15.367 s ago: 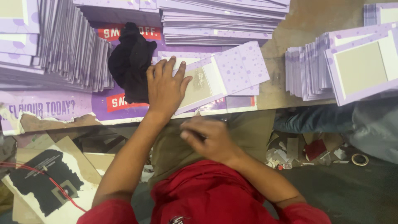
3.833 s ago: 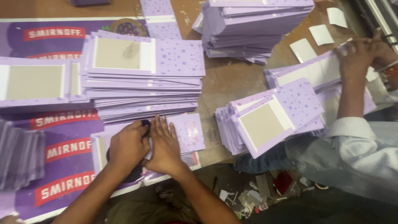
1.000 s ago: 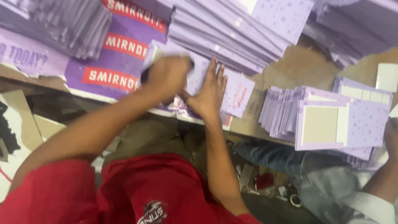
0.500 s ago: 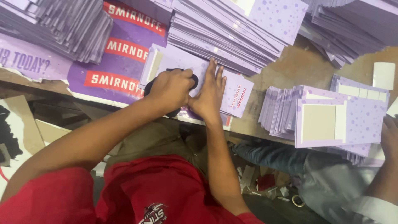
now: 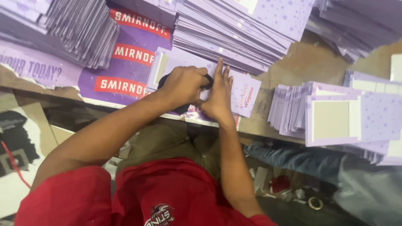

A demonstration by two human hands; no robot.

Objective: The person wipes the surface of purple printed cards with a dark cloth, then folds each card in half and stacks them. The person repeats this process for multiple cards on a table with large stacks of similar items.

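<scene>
left grip point(image 5: 184, 86) clamped on black cloth point(image 5: 181, 109) | right hand point(image 5: 217, 94) flat, fingers apart, on lilac card point(image 5: 245, 94) | stacks hem table edge

left hand point(image 5: 184, 86) fisted, right hand point(image 5: 218, 98) flat, touching

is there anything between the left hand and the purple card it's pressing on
Yes: a black cloth is bunched in the left hand, so it lies between palm and card. The right hand presses flat on the card directly, with nothing visible under it.
</scene>
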